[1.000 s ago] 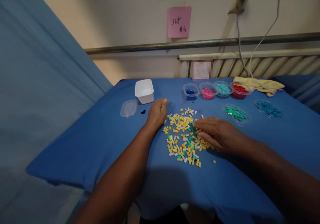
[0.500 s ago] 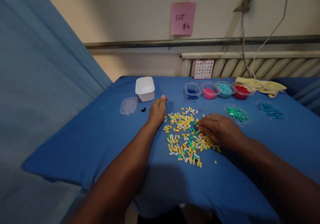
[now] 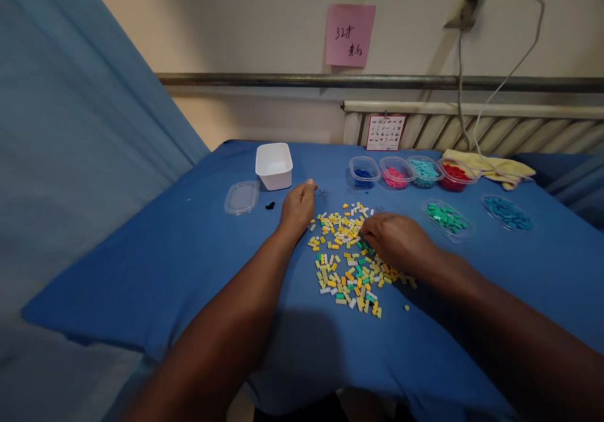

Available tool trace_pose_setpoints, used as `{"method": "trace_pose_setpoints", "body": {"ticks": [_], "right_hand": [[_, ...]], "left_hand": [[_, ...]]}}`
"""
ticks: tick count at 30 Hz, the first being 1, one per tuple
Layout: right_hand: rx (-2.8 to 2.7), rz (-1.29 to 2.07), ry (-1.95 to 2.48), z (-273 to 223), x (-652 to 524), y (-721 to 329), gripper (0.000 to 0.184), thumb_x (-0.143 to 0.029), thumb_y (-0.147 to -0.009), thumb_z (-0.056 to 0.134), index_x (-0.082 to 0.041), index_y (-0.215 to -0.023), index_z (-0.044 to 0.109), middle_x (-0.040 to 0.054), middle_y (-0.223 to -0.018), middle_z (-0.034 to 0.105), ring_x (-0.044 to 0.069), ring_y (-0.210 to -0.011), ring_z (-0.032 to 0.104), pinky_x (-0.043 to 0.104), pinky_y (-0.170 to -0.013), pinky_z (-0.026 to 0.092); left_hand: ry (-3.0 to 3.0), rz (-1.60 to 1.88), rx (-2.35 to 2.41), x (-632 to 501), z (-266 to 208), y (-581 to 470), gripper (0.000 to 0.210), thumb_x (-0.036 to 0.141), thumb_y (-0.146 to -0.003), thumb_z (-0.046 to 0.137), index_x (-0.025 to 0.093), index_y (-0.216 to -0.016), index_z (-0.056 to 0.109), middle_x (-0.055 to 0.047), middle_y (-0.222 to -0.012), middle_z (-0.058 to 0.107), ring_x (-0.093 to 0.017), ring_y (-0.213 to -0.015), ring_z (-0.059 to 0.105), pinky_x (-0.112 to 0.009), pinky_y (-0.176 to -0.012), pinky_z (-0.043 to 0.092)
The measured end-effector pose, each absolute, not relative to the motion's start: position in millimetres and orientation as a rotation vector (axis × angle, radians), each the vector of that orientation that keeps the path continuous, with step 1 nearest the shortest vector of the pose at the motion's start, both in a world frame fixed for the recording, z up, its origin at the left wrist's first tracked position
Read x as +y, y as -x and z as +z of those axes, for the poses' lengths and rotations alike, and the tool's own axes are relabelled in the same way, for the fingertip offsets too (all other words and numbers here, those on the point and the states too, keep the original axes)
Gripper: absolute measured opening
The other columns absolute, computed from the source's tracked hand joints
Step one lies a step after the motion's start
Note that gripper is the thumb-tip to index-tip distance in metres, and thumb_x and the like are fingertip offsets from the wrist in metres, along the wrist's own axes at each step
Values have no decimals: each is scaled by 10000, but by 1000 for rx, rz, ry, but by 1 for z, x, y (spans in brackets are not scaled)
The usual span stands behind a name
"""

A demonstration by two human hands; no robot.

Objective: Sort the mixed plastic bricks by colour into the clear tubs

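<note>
Small toy building bricks point(image 3: 337, 224), mostly yellow and white with some green, lie loose in a spread pile on the blue-covered table. My left hand point(image 3: 298, 209) rests at the pile's upper left edge, its fingers curled in and the thumb on top. Whatever it may hold is hidden. Over the right part of the pile is my right hand point(image 3: 394, 236), its fingertips pinched together and pointing down among the bricks near some green bricks point(image 3: 362, 244). The back of the hand covers what lies between those fingertips.
A white tub point(image 3: 274, 167) stands behind my left hand, with a clear lid point(image 3: 242, 197) and black pieces point(image 3: 270, 205) nearby. Clear containers of blue point(image 3: 364, 175), pink point(image 3: 395, 177), light blue point(image 3: 425, 172) and red bricks point(image 3: 455, 175) line the back. Lids hold green point(image 3: 446, 217) and teal bricks point(image 3: 507, 212).
My right hand has moved a little to the left over the pile, now covering a dark patch and green bricks that showed before. My left hand has stayed in place.
</note>
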State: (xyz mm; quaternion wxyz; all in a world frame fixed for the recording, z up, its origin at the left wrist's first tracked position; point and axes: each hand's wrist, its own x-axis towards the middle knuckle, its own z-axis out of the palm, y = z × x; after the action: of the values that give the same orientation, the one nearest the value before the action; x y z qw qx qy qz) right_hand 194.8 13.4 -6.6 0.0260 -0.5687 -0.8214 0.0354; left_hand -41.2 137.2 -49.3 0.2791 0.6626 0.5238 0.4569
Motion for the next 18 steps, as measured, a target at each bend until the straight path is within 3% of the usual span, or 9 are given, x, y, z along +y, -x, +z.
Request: {"method": "trace_pose_setpoints", "body": {"ticks": [8, 13, 18], "right_hand": [[-2593, 56, 1704, 3, 19, -187, 283, -191, -1074, 504, -188, -1020, 783, 128, -1062, 812, 253, -981, 743, 317, -811, 517], [-2190, 28, 1673, 1, 22, -259, 281, -256, -1048, 550, -205, -1162, 802, 102, -1172, 827, 259, -1076, 764, 354, -956, 554], [-1832, -161, 1929, -20, 24, -339, 343, -350, -1007, 561, -185, -1157, 822, 129, -1108, 844, 313, -1007, 781, 430, -908, 588]], "left_hand": [[-1767, 1235, 1384, 145, -50, 46, 662, 706, -1059, 464, 158, -1164, 819, -132, -1203, 818, -325, -1178, 742, -453, -1102, 540], [-1753, 1253, 1373, 146, -52, 47, 664, 716, -1051, 471, 165, -1165, 824, -137, -1202, 818, -327, -1165, 746, -455, -1091, 546], [-1751, 1242, 1390, 147, -52, 44, 648, 696, -1047, 485, 154, -1156, 822, -149, -1193, 817, -328, -1149, 748, -463, -1095, 542]]}}
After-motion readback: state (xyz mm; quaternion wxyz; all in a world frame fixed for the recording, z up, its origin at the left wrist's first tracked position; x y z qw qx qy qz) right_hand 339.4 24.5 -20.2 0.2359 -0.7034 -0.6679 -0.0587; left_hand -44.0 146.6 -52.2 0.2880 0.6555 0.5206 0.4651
